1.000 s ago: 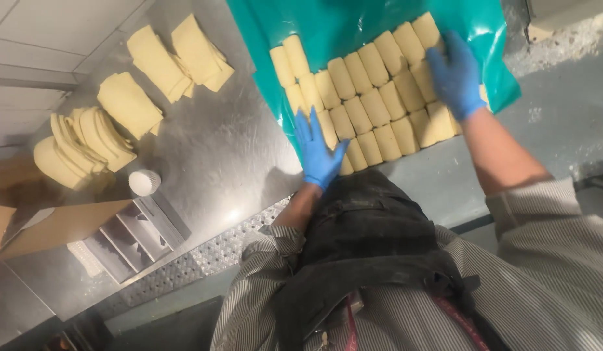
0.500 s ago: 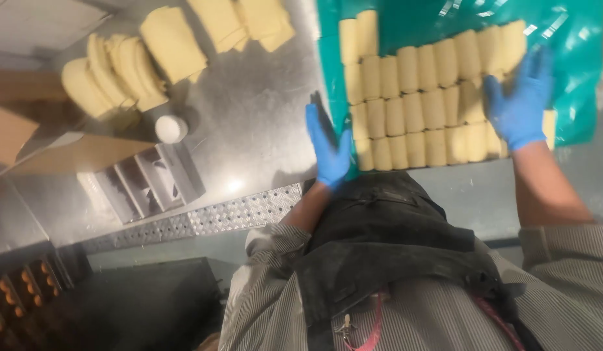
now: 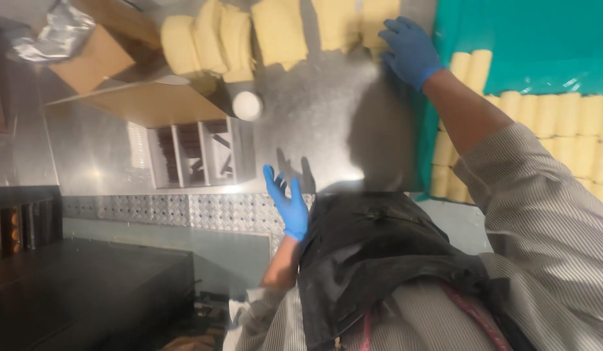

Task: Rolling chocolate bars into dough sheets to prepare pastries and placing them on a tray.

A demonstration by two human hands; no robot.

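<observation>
Now the right hand [image 3: 409,49], gloved in blue, is reaching off the green sheet [image 3: 509,32] toward the loose dough slabs [image 3: 279,29] on the steel table [image 3: 314,123], fingers spread and holding nothing. The left hand [image 3: 288,205] has left the rows of dough pieces [image 3: 562,130] and is hanging open near the table's edge.
</observation>
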